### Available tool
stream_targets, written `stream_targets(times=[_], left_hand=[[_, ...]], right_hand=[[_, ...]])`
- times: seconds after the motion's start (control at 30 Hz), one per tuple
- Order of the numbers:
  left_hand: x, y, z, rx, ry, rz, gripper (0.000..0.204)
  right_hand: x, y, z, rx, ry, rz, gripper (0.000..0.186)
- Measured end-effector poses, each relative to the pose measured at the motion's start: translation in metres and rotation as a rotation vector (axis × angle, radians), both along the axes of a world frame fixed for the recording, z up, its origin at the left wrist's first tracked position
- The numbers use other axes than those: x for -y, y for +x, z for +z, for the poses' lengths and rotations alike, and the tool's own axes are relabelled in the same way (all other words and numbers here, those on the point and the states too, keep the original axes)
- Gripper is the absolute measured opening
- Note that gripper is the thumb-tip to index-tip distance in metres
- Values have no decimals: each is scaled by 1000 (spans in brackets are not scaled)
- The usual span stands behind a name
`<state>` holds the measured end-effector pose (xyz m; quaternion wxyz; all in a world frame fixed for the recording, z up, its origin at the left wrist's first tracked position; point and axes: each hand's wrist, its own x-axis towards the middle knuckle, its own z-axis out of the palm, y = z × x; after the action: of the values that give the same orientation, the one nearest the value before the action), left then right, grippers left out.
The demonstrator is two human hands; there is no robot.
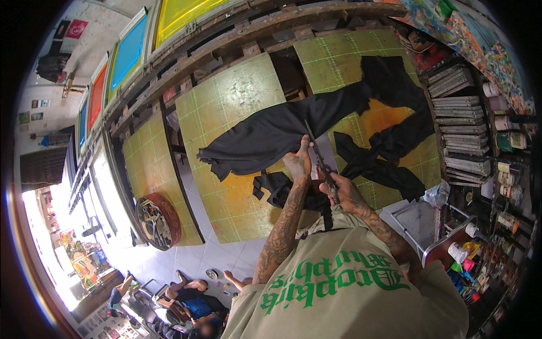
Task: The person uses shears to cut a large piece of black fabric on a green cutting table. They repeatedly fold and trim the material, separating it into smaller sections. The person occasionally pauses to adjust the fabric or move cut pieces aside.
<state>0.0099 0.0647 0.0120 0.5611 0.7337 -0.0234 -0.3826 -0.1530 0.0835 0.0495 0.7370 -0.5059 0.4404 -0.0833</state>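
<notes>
A long piece of black cloth (259, 135) stretches over two green boards and the gap between them. My left hand (298, 165) is closed at its near edge, thumb up, pinching the cloth beside a long dark blade. That blade belongs to what look like scissors (317, 155), pointing away from me with the tip against the cloth. My right hand (343, 191) is wrapped round their handle end, close to my body. Another black cloth strip (384, 169) lies twisted on the right board, and a crumpled black scrap (276, 189) sits near my left forearm.
The green boards (237, 90) carry bright green grid lines. A round red tin of tools (158, 220) stands on the left board. Stacked frames (460, 135) and shelved jars (508, 141) line the right side. Coloured screens (129, 53) lean at the back. Other people (195, 299) sit lower left.
</notes>
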Motion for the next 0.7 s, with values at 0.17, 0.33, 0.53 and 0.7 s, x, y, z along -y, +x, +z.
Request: stream_targets(times=[0.17,0.33,0.53,0.7], left_hand=[[-1,0,-10,-18,-57,34,15],[0,-1,1,-2,-43,15,13],[0,0,8,12,-41,14,12],[0,0,5,14,-51,1,12]], right_hand=[[4,-3,7,-12,48,104,53],[3,-4,-17,76,19,90,58],[11,0,-24,85,21,100,42],[10,3,-17,227,190,-42,34]])
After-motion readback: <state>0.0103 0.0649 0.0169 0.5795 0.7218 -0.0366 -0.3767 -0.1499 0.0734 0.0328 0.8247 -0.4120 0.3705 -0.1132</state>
